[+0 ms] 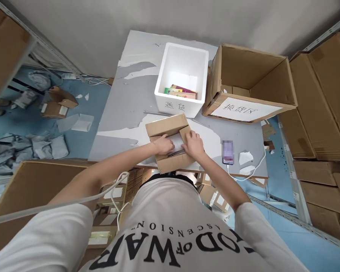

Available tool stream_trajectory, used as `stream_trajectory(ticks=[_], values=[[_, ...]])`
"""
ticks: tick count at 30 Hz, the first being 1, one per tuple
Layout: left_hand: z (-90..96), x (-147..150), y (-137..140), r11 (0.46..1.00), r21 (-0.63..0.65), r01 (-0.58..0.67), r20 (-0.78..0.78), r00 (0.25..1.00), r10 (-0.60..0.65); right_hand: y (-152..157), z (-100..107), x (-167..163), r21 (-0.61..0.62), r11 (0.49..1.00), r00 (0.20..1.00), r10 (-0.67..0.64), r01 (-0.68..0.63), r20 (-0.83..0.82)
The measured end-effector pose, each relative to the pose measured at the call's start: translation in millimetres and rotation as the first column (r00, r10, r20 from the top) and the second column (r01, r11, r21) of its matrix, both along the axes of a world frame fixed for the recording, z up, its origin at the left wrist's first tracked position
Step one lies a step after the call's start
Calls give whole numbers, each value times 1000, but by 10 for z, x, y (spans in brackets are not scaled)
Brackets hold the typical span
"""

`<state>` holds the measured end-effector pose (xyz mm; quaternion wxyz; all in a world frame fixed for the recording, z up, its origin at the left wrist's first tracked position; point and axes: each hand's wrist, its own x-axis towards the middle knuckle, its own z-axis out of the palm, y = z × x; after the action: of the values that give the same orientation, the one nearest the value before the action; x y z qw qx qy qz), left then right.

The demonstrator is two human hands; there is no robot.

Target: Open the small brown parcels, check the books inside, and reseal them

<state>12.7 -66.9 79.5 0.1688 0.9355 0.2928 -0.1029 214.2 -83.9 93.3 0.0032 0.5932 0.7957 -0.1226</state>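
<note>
A small cardboard box [166,125] lies at the table's front edge with its flaps folded outward. Inside its opening shows something pale and shiny, like clear plastic wrapping [178,143]; what it covers cannot be made out. My left hand [163,145] rests over the left flap, its fingers curled at the opening beside the wrapping. Around the right flap my right hand [194,144] is closed, fingertips at the inner edge. Just behind the box stands a white foam box [179,107], with several colourful flat packages [184,93] at its bottom.
A large open carton [246,109] with a handwritten label stands right of the foam box. A phone [228,152] on a white cable [252,174] and paper scraps [246,157] lie at the right. Stacked cartons [320,185] line the right; grey parcels [45,147] cover floor at left.
</note>
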Motion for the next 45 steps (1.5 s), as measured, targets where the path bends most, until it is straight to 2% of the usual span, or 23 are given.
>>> stream_trajectory(ticks=[3, 6, 9, 11, 13, 15, 18, 20, 23, 24, 25, 27, 28, 30, 32, 33, 34, 35, 36, 38, 40, 42, 45], values=[[-75, -43, -70, 999, 6, -37, -96, 995, 37, 96, -11, -358, 8, 989, 973, -145, 146, 178], [-15, -100, -84, 998, 59, -28, -71, 997, 32, 97, -6, -427, 1, 981, 956, -188, 193, 225], [179, -213, -172, 985, 159, -66, 35, 998, 61, 75, 57, -294, -29, 985, 977, -163, 168, 135], [325, -316, -299, 963, 225, -145, 80, 988, 130, 66, 109, -155, -45, 983, 983, -178, 180, 36], [422, -421, -475, 917, 274, -289, 84, 957, 276, 64, 134, 14, -83, 974, 973, -218, 211, -82], [435, -498, -673, 842, 302, -448, 56, 890, 453, 56, 107, 207, -150, 954, 932, -288, 259, -221], [295, -516, -922, 712, 233, -663, -16, 729, 684, 9, -51, 486, -223, 901, 759, -435, 373, -485], [143, -466, -1006, 628, 87, -773, -80, 623, 778, -51, -224, 613, -274, 854, 560, -501, 442, -660], [-77, -362, -987, 539, -112, -835, -107, 550, 828, -153, -511, 683, -389, 787, 282, -557, 479, -781], [-136, -334, -952, 522, -141, -841, -80, 535, 841, -182, -591, 685, -420, 769, 239, -577, 482, -781], [-187, -314, -911, 509, -156, -846, -44, 521, 852, -206, -651, 683, -436, 755, 236, -596, 490, -767], [-261, -297, -825, 488, -161, -858, 23, 491, 871, -238, -687, 676, -375, 750, 347, -609, 546, -713], [-284, -299, -789, 482, -155, -862, 48, 481, 875, -245, -654, 670, -280, 760, 444, -590, 586, -674], [-303, -312, -740, 488, -121, -865, 83, 481, 873, -240, -489, 635, 11, 803, 666, -486, 596, -566], [-290, -322, -722, 515, -57, -855, 111, 508, 854, -194, -241, 533, 257, 881, 870, -274, 399, -410], [-275, -320, -721, 537, -18, -843, 122, 532, 838, -150, -116, 447, 292, 929, 939, -128, 226, -320], [-258, -312, -722, 564, 21, -826, 128, 562, 817, -89, -7, 336, 264, 964, 971, 37, 27, -237], [-242, -299, -725, 594, 57, -802, 129, 596, 792, -12, 75, 207, 185, 971, 969, 185, -154, -162], [-229, -281, -729, 626, 86, -775, 125, 632, 765, 78, 121, 65, 79, 968, 965, 245, -238, -98], [-220, -239, -739, 680, 119, -724, 113, 690, 715, 277, 102, -215, -191, 962, 978, 205, -192, 48], [-234, -201, -755, 707, 122, -697, 118, 717, 687, 465, -32, -429, -330, 938, 979, 158, -108, 128], [-262, -176, -776, 707, 110, -699, 133, 715, 686, 601, -215, -539, -394, 918, 975, 120, -38, 185], [-304, -153, -813, 684, 86, -724, 151, 689, 709, 671, -463, -553, -409, 910, 962, 55, 61, 266]])
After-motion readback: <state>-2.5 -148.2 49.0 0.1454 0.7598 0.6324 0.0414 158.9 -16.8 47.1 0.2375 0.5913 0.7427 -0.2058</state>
